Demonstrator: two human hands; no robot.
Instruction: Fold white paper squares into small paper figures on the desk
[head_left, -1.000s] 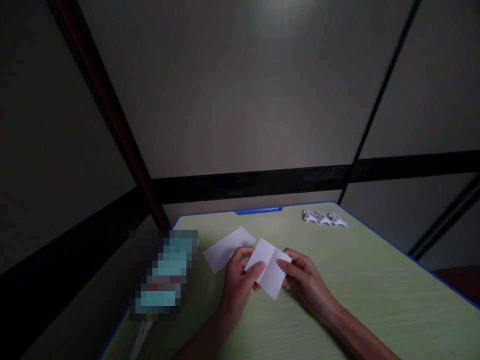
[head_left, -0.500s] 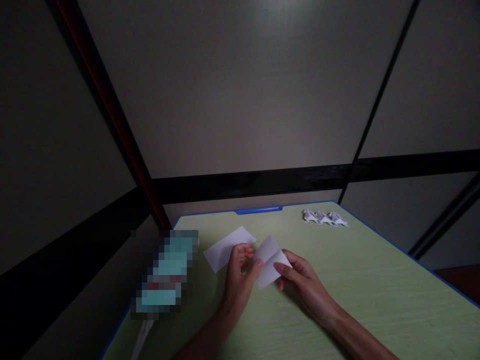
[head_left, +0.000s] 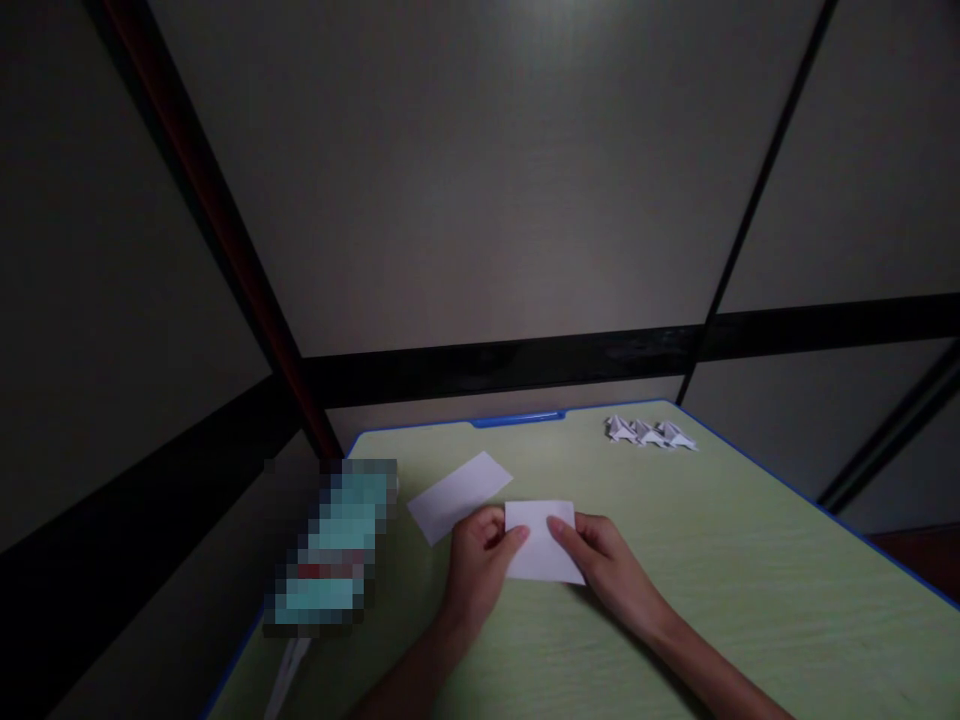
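A small, nearly square piece of white paper (head_left: 541, 555) is held flat above the table by both hands. My left hand (head_left: 480, 560) pinches its left edge, thumb on top and fingers curled behind. At the right edge, my right hand (head_left: 600, 560) grips the same paper, thumb on its upper face and fingers underneath. Behind my left hand, a white rectangular sheet of paper (head_left: 457, 495) lies slantwise on the table. The underside of the held paper is hidden.
Several folded white paper figures (head_left: 649, 434) sit in a row at the far right of the green table (head_left: 750, 580). A blurred-out device (head_left: 330, 545) with a white cable (head_left: 287, 675) stands at the left. A blue strip (head_left: 517, 420) marks the far edge, before a panelled wall.
The held paper has turned from a slanted, diamond-like pose with a visible crease to lying square to me with a plain face up. Both hands have shifted their grip to its sides.
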